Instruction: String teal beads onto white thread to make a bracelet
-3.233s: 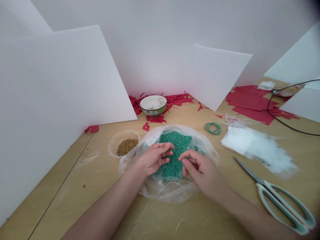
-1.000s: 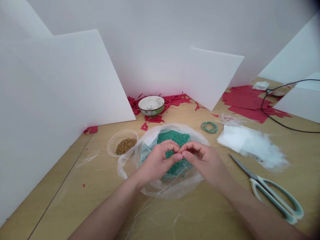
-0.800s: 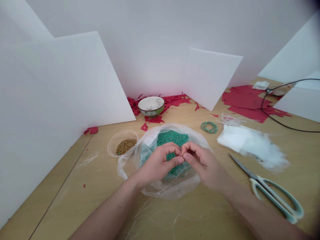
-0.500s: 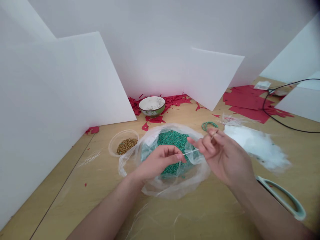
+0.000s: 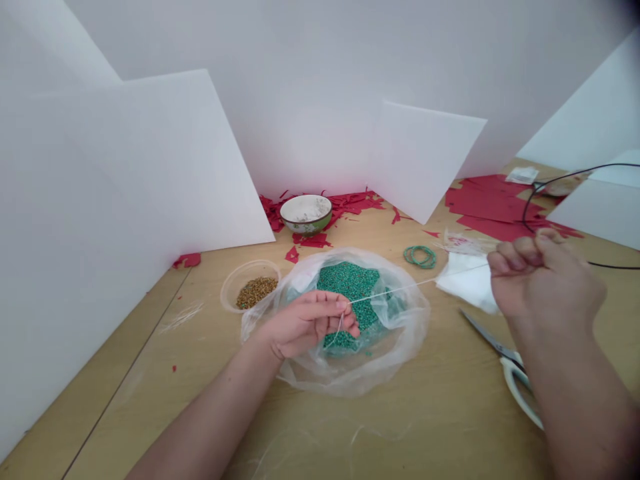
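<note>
A thin white thread (image 5: 395, 291) runs taut and slightly slanted between my two hands. My left hand (image 5: 313, 320) pinches one part of it between thumb and fingers, and a short loose end hangs below. My right hand (image 5: 543, 280) is closed in a fist on the other stretch, off to the right and a little higher. Under my left hand lie green beads (image 5: 347, 287) in an opened clear plastic bag (image 5: 407, 353). Gold-brown beads (image 5: 257, 292) fill part of a clear round tub (image 5: 233, 277) to the left.
Scissors (image 5: 517, 393) lie partly behind my right forearm. Green beaded rings (image 5: 420, 257) and a white packet (image 5: 467, 283) are beyond the bag. A bowl (image 5: 306, 217) stands among red paper scraps (image 5: 350, 201) by white boards (image 5: 430, 160). Loose threads (image 5: 183, 317) lie left.
My right hand has moved well to the right and closed into a fist, drawing out a longer stretch of thread. My left hand stays nearly in place. The scissors now show more.
</note>
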